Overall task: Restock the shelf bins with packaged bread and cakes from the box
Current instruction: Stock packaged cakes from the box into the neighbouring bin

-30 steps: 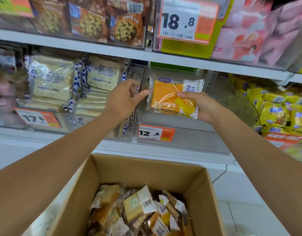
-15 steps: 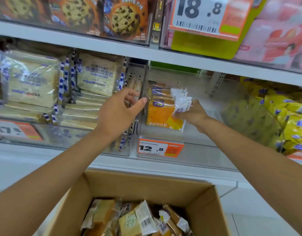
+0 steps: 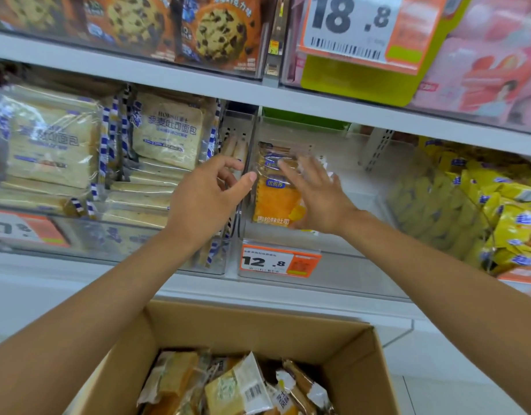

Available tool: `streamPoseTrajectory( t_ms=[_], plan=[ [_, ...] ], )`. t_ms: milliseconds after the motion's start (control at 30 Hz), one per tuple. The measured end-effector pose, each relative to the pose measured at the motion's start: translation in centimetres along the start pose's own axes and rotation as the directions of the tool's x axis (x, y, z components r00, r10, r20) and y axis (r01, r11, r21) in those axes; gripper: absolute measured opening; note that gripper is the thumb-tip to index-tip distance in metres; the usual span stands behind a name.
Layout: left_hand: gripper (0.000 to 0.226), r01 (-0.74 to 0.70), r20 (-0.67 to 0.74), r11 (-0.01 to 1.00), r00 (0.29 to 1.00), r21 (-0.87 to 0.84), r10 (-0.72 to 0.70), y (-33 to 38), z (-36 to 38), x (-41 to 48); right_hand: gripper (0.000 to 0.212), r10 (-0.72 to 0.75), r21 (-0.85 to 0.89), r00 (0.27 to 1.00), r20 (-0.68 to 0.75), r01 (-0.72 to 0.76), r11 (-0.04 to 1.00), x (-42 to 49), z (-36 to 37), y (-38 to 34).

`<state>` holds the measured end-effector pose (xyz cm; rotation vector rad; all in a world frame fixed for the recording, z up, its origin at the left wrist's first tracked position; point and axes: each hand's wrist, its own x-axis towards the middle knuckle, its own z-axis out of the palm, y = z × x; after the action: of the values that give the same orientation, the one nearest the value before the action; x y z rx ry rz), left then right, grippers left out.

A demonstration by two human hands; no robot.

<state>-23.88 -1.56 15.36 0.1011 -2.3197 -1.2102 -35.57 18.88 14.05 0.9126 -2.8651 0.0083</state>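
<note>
bread pack under flat right hand, left hand gripping bin wall

Single head-worn wide-angle view, facing forward and slightly down, close to shelf bins; box at bottom edge.

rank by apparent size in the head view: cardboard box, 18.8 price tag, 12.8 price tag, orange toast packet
1. cardboard box (nearest the camera)
2. 18.8 price tag
3. orange toast packet and 12.8 price tag: about alike
</note>
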Motion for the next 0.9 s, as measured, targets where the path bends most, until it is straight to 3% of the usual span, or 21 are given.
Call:
streamPoseTrajectory(
  t_ms=[167, 333, 533, 633, 733, 800, 833, 900],
  plan=[
    [0.019, -0.014, -0.001, 1.000, 1.000, 0.000, 0.014, -0.2, 0.0, 0.1, 0.126, 0.077, -0.061, 0.997, -0.023, -0.078, 0.995, 1.9, 0.9, -0.8],
    [0.021, -0.011, 0.023, 1.000, 1.000, 0.019, 0.011, 0.1, -0.1, 0.1, 0.124, 0.112, 0.015, 0.993, 0.037, -0.112, 0.994, 0.6, -0.5, -1.0],
    [0.026, -0.033, 0.020, 0.992, 0.999, 0.120, 0.031, 2.0, -1.0, -0.4, 0.064, 0.127, 0.274, 0.955, -0.270, -0.050, 0.961, -4.2, -3.5, -3.3],
    [0.018, -0.088, 0.023, 0.972, 0.996, 0.218, 0.085, 3.8, -1.6, -2.0, 0.036, 0.085, 0.253, 0.896, -0.435, 0.032, 0.967, -7.9, -3.7, -5.1],
    [0.018, -0.065, 0.079, 0.986, 0.995, 0.154, 0.054, 3.9, -1.7, -6.3, 0.010, 0.065, 0.216, 0.849, -0.525, 0.060, 0.975, -13.2, -1.9, -7.7],
    [0.017, 0.013, 0.144, 0.995, 0.989, 0.101, -0.028, 2.5, -1.3, -10.0, 0.007, 0.039, 0.268, 0.931, -0.362, 0.063, 0.961, -16.9, 0.7, -9.1],
    [0.016, 0.061, 0.183, 0.992, 0.980, 0.110, -0.081, 1.3, -1.1, -11.9, 0.009, 0.032, 0.313, 0.979, -0.202, 0.033, 0.949, -18.6, 2.4, -9.5],
    [0.013, 0.168, 0.261, 0.975, 0.944, 0.146, -0.201, -1.7, -0.9, -15.4, 0.017, 0.040, 0.370, 0.993, 0.115, -0.080, 0.926, -21.8, 6.1, -9.6]
  ],
)
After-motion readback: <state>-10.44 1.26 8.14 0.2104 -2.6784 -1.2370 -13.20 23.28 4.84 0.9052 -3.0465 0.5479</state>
